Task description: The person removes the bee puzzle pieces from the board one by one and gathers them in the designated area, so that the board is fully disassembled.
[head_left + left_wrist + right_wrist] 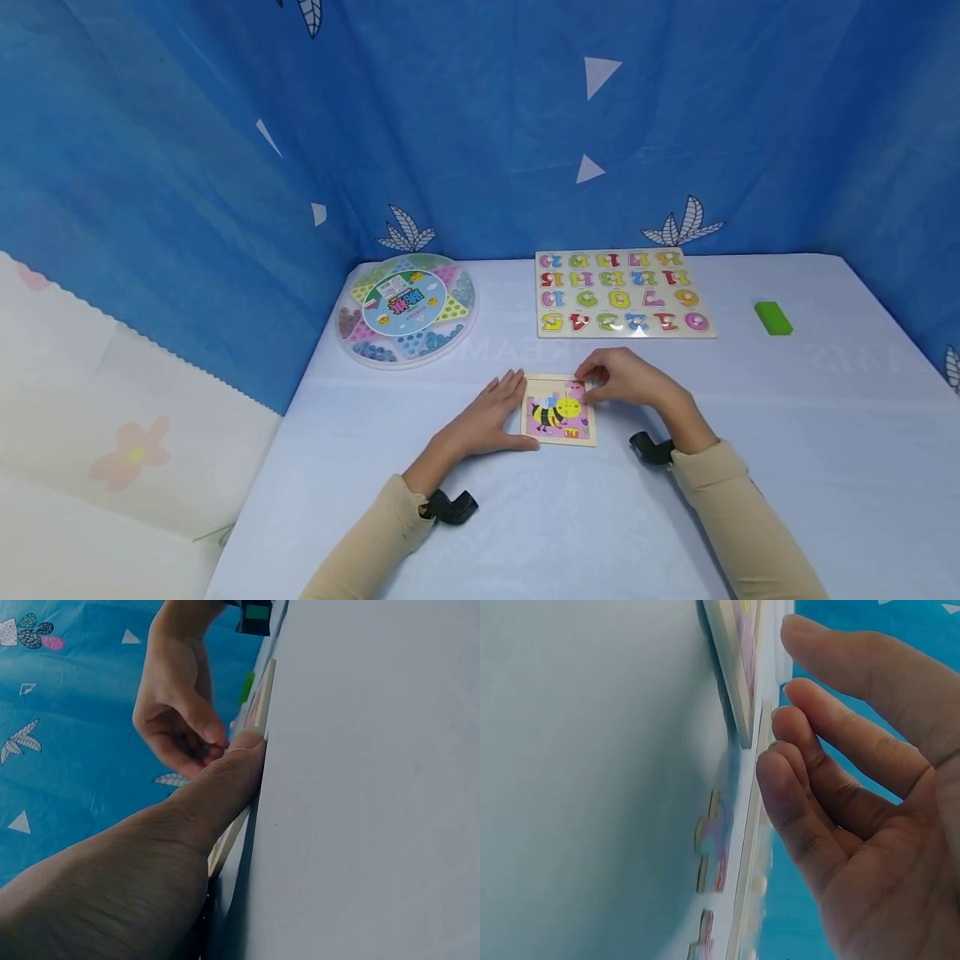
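Nearest me: two tan sleeves [360, 546] reach in over the white tabletop [570, 525], a black device [452, 508] at each wrist. Between the hands, flat on the tabletop, a small square bee puzzle [557, 417] in a pale wooden frame. Bare wood shows at its far left part. Left hand [487, 419] at the frame's left side: fingers spread wide, thumb touching the near edge, the others by the far left corner. Right hand [621, 379] at the far right corner: fingers loosely bent, a narrow gap between thumb tip and forefinger. Low right-wrist view: two loose pieces [714, 844] on the tabletop near the frame. Farther back: round game box [405, 310] left, number board [597, 310] right of it, then a green block [773, 318]. Blue curtain [457, 125] behind.
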### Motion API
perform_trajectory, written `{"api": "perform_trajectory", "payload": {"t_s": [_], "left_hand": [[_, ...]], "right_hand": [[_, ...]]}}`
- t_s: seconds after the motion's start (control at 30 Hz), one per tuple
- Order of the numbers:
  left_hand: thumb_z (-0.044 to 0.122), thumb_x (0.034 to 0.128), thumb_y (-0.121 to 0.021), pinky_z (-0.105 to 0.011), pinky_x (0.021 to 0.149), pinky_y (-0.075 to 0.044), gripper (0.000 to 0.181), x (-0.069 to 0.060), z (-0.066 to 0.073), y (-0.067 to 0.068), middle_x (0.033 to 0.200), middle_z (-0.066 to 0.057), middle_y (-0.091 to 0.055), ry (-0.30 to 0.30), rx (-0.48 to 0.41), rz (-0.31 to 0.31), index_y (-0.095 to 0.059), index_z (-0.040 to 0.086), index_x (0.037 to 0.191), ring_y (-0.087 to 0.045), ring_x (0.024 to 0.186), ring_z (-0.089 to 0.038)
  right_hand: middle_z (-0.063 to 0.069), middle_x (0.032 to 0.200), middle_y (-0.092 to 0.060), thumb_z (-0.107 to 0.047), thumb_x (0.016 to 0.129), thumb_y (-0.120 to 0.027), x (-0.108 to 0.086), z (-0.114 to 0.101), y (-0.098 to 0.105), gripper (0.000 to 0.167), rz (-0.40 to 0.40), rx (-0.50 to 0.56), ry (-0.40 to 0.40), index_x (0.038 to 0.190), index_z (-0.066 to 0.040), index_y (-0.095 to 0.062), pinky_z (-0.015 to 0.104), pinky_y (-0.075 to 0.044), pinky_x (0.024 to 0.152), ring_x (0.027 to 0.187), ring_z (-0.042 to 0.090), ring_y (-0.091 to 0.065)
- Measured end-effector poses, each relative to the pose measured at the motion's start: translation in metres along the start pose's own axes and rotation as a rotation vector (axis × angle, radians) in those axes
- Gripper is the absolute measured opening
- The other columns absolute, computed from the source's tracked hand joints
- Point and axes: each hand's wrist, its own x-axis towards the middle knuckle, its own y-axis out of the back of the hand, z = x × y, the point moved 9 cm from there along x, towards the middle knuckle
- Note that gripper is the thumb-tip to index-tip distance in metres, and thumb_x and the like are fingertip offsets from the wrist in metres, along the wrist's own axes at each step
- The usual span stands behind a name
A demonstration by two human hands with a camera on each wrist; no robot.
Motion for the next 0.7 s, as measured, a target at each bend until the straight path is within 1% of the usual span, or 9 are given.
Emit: {"api": "perform_trajectory", "payload": {"t_s": [0.27, 0.5, 0.7], "left_hand": [[0.065, 0.0840, -0.062, -0.039, 0.126, -0.007, 0.106, -0.0004, 0.0018, 0.0009, 0.166, -0.004, -0.003, -0.002, 0.002, -0.001, -0.010, 0.008, 0.157, 0.001, 0.154, -0.016], [0.065, 0.0840, -0.062, -0.038, 0.126, -0.007, 0.106, -0.0008, 0.0014, 0.0010, 0.166, -0.002, -0.002, 0.003, 0.003, -0.004, -0.010, 0.009, 0.157, 0.001, 0.154, -0.016], [0.065, 0.0840, -0.062, -0.038, 0.126, -0.007, 0.106, -0.0002, 0.0014, 0.0008, 0.166, -0.003, -0.002, -0.001, 0.014, 0.000, -0.010, 0.008, 0.157, 0.001, 0.153, -0.016]], "right_hand": [[0.003, 0.096, -0.070, -0.016, 0.075, -0.084, 0.0034, -0.0002, -0.0039, 0.032, -0.006, 0.000, -0.017, 0.103, -0.007, -0.073, 0.029, -0.051, 0.077, 0.083, 0.017, -0.055], [0.002, 0.096, -0.069, -0.020, 0.074, -0.085, 0.0049, 0.0005, -0.0078, 0.036, -0.017, -0.017, -0.048, 0.105, -0.008, -0.073, 0.029, -0.052, 0.079, 0.084, 0.017, -0.055], [0.001, 0.094, -0.068, -0.021, 0.073, -0.086, 0.0042, 0.0013, -0.0089, 0.035, -0.014, -0.039, -0.057, 0.104, -0.009, -0.073, 0.030, -0.053, 0.079, 0.084, 0.017, -0.054]]}}
